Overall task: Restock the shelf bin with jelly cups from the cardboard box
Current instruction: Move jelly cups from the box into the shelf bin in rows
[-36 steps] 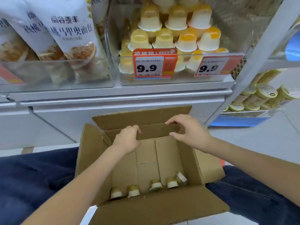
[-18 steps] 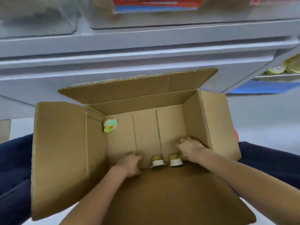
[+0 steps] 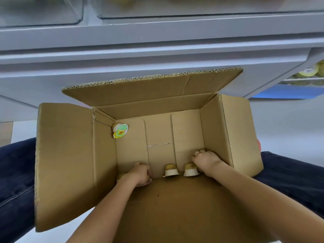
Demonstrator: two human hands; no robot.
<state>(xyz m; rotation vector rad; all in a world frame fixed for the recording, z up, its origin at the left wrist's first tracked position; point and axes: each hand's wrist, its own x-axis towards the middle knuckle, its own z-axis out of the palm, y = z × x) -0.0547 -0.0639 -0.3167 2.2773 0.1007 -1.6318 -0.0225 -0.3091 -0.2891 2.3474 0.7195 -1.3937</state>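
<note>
1. Inside the cardboard box (image 3: pixel 213 130), at its near wall, both my hands are down on the floor of the box among the last jelly cups.
2. My left hand (image 3: pixel 140 174) has its fingers curled into a grip over a cup at the near-left corner of the box; a white rim shows under the palm, and another cup peeks out just left of my wrist. I judge the curl is there to scoop the cup off the box floor.
3. My right hand (image 3: pixel 206 162) curls round something at the near-right corner of the box, presumably a cup, though the fingers hide it, so I cannot tell what the grip holds. It touches the right one of the two cups (image 3: pixel 190 170) standing between my hands.
4. One stray cup (image 3: pixel 120 130) lies on its side in the far-left corner of the box, lid towards me.
5. The box rests on my lap so the cups are within easy reach under the shelf (image 3: pixel 157 55).
6. Against half a second ago, little differs: both hands stay at the same corners, the two middle cups have not moved, and the view has tipped slightly lower.
</note>
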